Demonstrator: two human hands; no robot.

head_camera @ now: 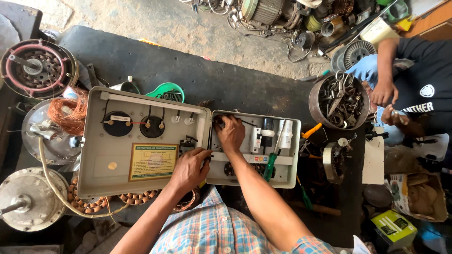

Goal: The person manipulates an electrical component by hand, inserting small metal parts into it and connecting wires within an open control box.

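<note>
An open grey electrical control box lies on a dark workbench, its hinged lid folded out to the left. My right hand reaches into the box's upper left corner, fingers bent among dark wires. My left hand rests at the hinge between lid and box, fingers curled on a small dark part; I cannot tell what it is. A green-handled screwdriver lies across the box's inside, beside white components.
Copper wire coils and round motor housings sit at left. A metal bowl of scrap tools stands at right, where another person's hands work. Pliers with orange handles lie beside the box.
</note>
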